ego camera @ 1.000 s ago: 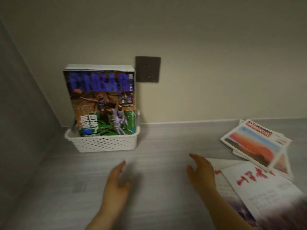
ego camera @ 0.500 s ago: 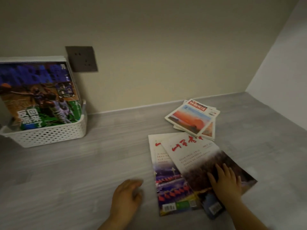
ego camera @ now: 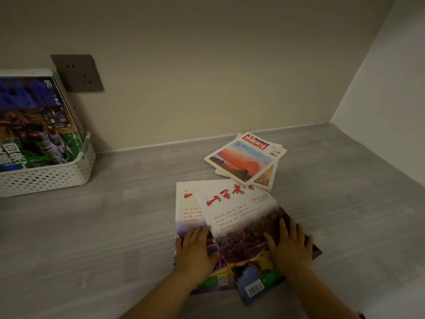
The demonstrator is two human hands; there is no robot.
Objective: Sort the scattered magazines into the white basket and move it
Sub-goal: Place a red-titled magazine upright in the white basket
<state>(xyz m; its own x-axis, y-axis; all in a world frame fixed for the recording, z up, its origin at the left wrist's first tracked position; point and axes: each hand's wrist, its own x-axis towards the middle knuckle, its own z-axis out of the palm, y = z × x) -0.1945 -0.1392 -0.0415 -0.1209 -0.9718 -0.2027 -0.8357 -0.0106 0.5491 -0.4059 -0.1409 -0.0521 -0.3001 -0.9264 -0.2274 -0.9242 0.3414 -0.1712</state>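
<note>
- Head view, progress: basketball magazines [ego camera: 34, 125] already upright in white basket [ego camera: 46, 178] at far left by the wall; still loose on grey tabletop [ego camera: 115, 238]: two overlapped red-title magazines [ego camera: 232, 210] and, touching their far edge, a smaller sunset-cover stack [ego camera: 243, 161]; basket not yet moved
- Head view, hands: left hand [ego camera: 197, 249] flat on lower magazine, fingers together; right hand [ego camera: 291, 247] flat on upper one, fingers slightly spread; nothing pinched
</note>
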